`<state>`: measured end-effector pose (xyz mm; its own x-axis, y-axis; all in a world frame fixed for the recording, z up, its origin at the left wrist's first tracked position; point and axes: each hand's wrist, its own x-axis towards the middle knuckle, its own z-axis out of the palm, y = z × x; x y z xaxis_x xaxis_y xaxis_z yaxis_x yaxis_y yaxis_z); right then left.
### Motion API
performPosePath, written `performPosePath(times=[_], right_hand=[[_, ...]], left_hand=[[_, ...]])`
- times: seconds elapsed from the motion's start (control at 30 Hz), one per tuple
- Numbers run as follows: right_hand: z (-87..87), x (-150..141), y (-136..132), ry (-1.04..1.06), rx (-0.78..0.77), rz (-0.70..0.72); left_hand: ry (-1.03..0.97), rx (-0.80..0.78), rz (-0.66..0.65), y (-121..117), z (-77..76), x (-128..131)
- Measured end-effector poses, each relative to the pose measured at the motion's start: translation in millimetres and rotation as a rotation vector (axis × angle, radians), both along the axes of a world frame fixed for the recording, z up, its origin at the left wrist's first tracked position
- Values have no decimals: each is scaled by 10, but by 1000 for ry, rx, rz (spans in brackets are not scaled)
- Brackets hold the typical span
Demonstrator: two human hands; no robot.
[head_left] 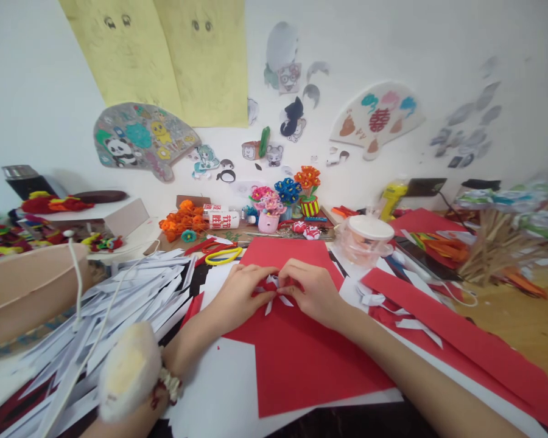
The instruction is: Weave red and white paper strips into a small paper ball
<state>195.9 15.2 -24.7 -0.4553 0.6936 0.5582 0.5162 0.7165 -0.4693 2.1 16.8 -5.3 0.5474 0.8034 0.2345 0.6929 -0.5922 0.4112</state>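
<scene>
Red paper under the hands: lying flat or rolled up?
Lying flat: the red paper spreads beneath the left hand and right hand, its straight near edge showing over white paper.

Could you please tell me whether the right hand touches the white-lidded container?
Apart: the head view shows red paper between the right hand and the container.

The sheet (317, 371) is red, the flowerpot (309, 207) striped yellow-and-black

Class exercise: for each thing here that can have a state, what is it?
Left hand: fingers bent at paper pieces
Right hand: fingers bent at paper pieces
Red paper: spread flat
White strips: loosely heaped
Tub: lid on
Pink flowerpot: upright
Striped flowerpot: upright
</scene>
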Motion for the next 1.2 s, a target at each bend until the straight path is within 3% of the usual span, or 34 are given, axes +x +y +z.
performPosePath(times=[0.4, 0.63, 0.83, 1.0, 1.2], right_hand=[[31, -41, -22, 38, -133, -200], [104, -13, -71, -307, -214, -303], [19, -33, -66, -262, -106, -239], [-7, -25, -65, -215, -9, -189], [-51, -4, -75, -250, 209, -129]], left_hand=[[-37, -26, 14, -57, 1, 15], [-180, -53, 44, -31, -2, 7], [-48, 257, 65, -123, 113, 48], [101, 250, 216, -192, 111, 99], [-58, 160, 281, -198, 96, 152]])
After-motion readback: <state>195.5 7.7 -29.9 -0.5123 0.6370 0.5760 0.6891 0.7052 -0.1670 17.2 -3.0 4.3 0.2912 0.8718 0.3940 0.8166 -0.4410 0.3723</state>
